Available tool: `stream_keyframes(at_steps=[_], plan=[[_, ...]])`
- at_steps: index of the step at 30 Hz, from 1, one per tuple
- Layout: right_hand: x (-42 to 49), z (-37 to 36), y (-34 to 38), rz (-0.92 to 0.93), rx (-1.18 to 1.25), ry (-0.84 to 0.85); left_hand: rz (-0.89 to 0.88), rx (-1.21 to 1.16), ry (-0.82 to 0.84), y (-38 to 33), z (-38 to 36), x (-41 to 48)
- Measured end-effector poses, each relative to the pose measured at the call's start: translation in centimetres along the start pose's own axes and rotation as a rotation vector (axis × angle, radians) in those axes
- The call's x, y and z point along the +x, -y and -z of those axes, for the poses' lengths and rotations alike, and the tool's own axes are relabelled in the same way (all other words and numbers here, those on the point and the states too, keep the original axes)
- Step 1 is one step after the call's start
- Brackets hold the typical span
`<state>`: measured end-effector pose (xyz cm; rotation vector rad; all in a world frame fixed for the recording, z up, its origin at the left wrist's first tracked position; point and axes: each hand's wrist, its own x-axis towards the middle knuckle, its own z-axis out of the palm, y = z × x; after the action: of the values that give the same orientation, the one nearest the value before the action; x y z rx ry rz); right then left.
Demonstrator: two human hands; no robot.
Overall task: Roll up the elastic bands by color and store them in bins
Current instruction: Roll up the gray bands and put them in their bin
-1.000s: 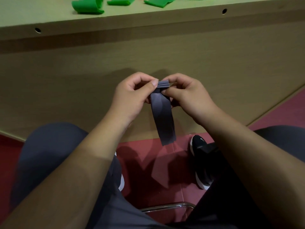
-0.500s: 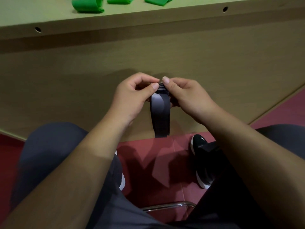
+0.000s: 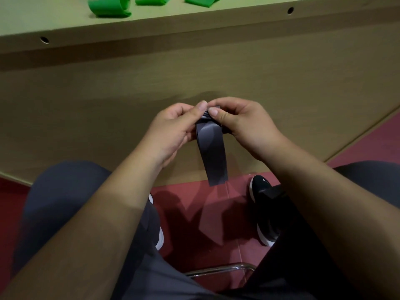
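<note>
A dark grey elastic band [image 3: 213, 152] is held in front of me, below the table edge. Its top end is wound into a small roll, and a flat tail hangs down toward the floor. My left hand [image 3: 173, 131] pinches the roll from the left with thumb and fingers. My right hand [image 3: 242, 124] pinches it from the right, thumb on top. Several green elastic bands [image 3: 108, 7] lie on the tabletop at the far upper left. No bin is in view.
The light wooden table [image 3: 194, 24] has a front panel [image 3: 108, 100] that fills the view behind my hands. My knees in dark trousers, black shoes [image 3: 263, 204] and a red floor lie below. A chrome chair bar [image 3: 218, 269] is at the bottom.
Both hands have kept turning the roll, with the thumbs shifting on top of it. The hanging tail swung slightly and stays about the same length.
</note>
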<state>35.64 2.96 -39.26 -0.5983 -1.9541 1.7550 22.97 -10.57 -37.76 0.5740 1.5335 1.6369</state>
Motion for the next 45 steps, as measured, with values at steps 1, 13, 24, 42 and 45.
stream_keyframes(at_steps=[1,13,24,42,45], plan=[[0.0,0.0,0.0,-0.004,0.008,-0.003,-0.005,0.008,-0.009,0.1,0.0,0.1],[0.1,-0.4,0.4,-0.157,0.128,0.034,-0.102,0.08,-0.06,0.6,0.7,0.5],[-0.2,0.0,0.7,-0.039,0.027,0.039,-0.103,0.041,-0.082,0.6,0.4,0.5],[0.0,0.1,0.4,0.1,-0.026,-0.183,-0.133,0.29,-0.097,2.5,-1.2,0.6],[0.1,0.1,0.2,0.097,-0.055,-0.21,-0.112,0.287,-0.149,2.2,-1.0,0.5]])
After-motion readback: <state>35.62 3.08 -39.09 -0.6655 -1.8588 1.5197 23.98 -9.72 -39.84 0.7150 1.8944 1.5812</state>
